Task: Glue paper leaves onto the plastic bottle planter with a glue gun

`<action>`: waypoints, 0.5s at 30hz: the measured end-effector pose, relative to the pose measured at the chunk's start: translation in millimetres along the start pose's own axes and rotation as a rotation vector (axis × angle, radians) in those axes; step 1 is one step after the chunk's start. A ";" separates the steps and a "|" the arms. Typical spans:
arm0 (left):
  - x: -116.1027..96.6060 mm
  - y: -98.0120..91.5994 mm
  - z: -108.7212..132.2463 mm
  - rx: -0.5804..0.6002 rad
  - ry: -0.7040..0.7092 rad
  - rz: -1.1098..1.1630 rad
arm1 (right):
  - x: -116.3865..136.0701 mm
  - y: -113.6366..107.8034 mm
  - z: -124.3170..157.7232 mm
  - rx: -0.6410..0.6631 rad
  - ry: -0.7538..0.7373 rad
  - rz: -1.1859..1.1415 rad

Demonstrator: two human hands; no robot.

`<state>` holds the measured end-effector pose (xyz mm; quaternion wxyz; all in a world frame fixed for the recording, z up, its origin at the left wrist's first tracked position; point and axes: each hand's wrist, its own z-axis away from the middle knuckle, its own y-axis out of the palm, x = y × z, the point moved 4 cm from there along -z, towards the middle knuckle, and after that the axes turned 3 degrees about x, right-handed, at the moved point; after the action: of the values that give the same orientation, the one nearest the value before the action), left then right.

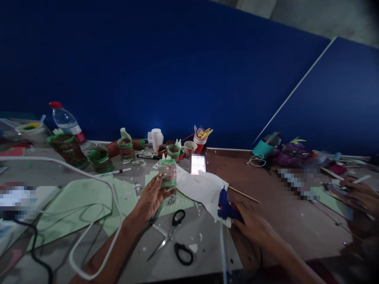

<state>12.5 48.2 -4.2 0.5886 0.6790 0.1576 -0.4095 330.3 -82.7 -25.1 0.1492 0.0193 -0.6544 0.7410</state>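
In my left hand (155, 197) is a small brown cup (167, 173) with green bands at its rim and base, held upright between thumb and fingers above pale green paper. White pointed pieces stick up from its rim. My right hand (251, 223) is closed on the handle of a blue glue gun (225, 205), whose nozzle points away from me. A long pale glue stick (222, 246) trails from the gun's back end. Beneath the gun lies a white paper cut-out (197, 187). Open black-handled scissors (168, 236) rest on the table between my forearms.
More green-rimmed brown cups (126, 149) stand at the back left near a water bottle (66, 120). A red cup (200, 144) holds clothespins. A wooden stick (244, 194) lies right of the cut-out. A white cable (115, 197) loops at left. Another person's hands (359, 193) are at far right.
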 end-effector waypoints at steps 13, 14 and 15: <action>-0.3 0.2 -0.7 0.011 0.034 0.008 | -12.9 -22.3 5.4 -0.354 -0.141 -0.411; 0.7 -0.1 -0.9 0.006 0.033 0.011 | -14.2 -30.7 6.6 -0.391 -0.126 -0.504; 1.6 -0.6 -1.3 -0.005 0.033 0.011 | -13.4 -39.4 7.3 -0.413 -0.118 -0.626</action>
<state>13.5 49.1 -5.9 0.5899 0.6851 0.1645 -0.3945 351.5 -88.5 10.9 0.3314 0.2305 -0.7599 0.5094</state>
